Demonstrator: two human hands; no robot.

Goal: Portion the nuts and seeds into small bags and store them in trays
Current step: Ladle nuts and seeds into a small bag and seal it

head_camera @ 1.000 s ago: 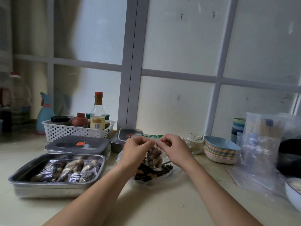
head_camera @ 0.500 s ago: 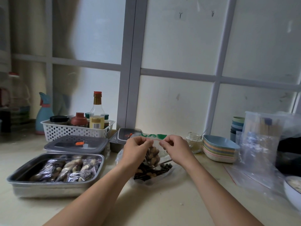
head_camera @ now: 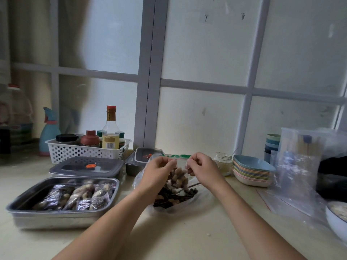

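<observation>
At mid-counter, L hand (head_camera: 158, 170) and R hand (head_camera: 202, 167) both pinch the top edge of a small bag (head_camera: 180, 166), thumb vs. curled fingers, one hand at each end of its red-lined strip. Can't tell if the strip is sealed. The bag hangs upright btwn them w/ pale nuts (head_camera: 178, 178) in its lower part, lifted off the counter (head_camera: 187, 237).

Right under it lies a big open bag (head_camera: 174, 198) of mixed nuts & dark seeds, flat on the counter.

To the left, well apart, sits a metal tray (head_camera: 56, 221) holding several filled bags (head_camera: 75, 196) side by side. Behind it is a tray w/ a grey lid (head_camera: 86, 166); a smaller lidded box (head_camera: 146, 156) sits just behind the hands. Further back-left is a white basket (head_camera: 80, 152) w/ jars and a tall bottle (head_camera: 110, 132).

To the right: glass jar (head_camera: 223, 162), stack of pastel dishes (head_camera: 251, 171), stacked cups (head_camera: 272, 145), and loose clear bags (head_camera: 296, 166) near the edge.
</observation>
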